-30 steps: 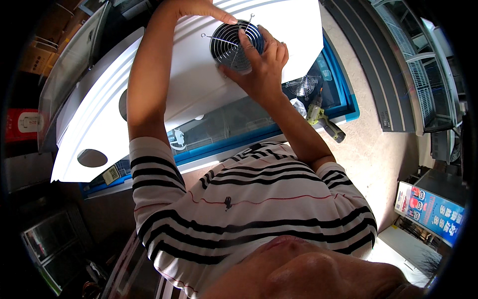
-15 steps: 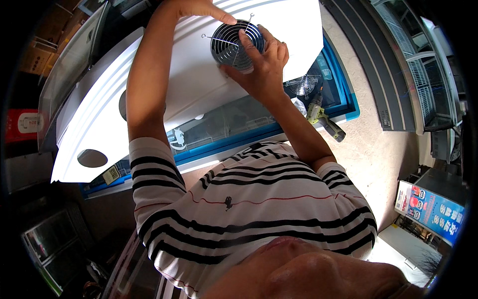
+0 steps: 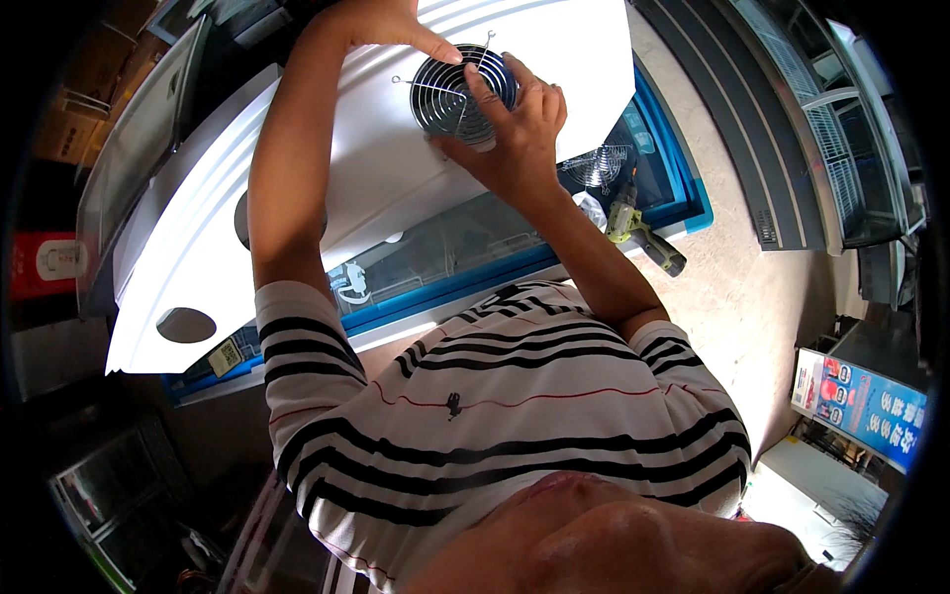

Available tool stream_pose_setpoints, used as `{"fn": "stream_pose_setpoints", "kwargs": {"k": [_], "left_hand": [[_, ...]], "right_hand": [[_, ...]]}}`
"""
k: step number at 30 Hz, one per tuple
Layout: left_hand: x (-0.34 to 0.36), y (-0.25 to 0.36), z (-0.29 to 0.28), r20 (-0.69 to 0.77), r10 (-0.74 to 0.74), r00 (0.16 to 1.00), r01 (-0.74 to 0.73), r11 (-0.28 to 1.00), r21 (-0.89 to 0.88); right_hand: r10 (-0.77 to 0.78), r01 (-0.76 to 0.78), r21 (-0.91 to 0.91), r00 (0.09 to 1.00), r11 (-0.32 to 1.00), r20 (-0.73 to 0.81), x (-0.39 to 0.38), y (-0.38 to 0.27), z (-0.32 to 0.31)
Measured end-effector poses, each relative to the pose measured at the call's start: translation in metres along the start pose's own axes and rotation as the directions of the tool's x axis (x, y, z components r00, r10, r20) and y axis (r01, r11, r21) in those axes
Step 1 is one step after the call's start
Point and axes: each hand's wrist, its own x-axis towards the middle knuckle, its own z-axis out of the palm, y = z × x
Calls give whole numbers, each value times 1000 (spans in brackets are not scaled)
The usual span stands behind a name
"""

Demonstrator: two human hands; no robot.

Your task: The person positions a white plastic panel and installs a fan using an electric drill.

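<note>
A round wire fan guard (image 3: 461, 94) with small looped mounting lugs lies against a white panel (image 3: 381, 168). My right hand (image 3: 520, 129) grips the guard, its thumb at the near edge, its index finger over the rings and the other fingers curled at the right rim. From the left, my left hand (image 3: 388, 22) reaches in with its thumb stretched to the guard's upper rim. Its other fingers are hidden or cut off by the top of the picture. Dark shows between the guard's rings; I cannot tell what lies behind them.
Under the panel stands a blue-framed glass-topped case (image 3: 693, 203). On its right end lie a green and black power drill (image 3: 638, 233) and another wire guard (image 3: 597, 166). The panel has round holes, one at its left end (image 3: 186, 325). Wire racks (image 3: 841, 139) stand far right.
The whole view has shifted slightly, with the panel and guard a little further left and lower. Both hands keep nearly the same places on the guard.
</note>
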Motion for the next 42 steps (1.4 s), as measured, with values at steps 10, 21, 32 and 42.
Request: {"fn": "stream_pose_setpoints", "kwargs": {"k": [10,21,32,42], "left_hand": [[0,16,7,-60,-63,996,53,988,-145],[0,40,12,-28,-153,988,148,982,-113],[10,-22,21,-98,-23,995,26,999,27],[13,-29,20,-38,-71,997,70,997,-42]], "right_hand": [[229,-211,169,969,963,-95,37,50,-109],[569,-437,-382,472,814,673,-147,159,-111],[379,-116,-399,624,910,683,-197,169,-62],[127,53,-202,616,978,777,-196,178,-64]]}}
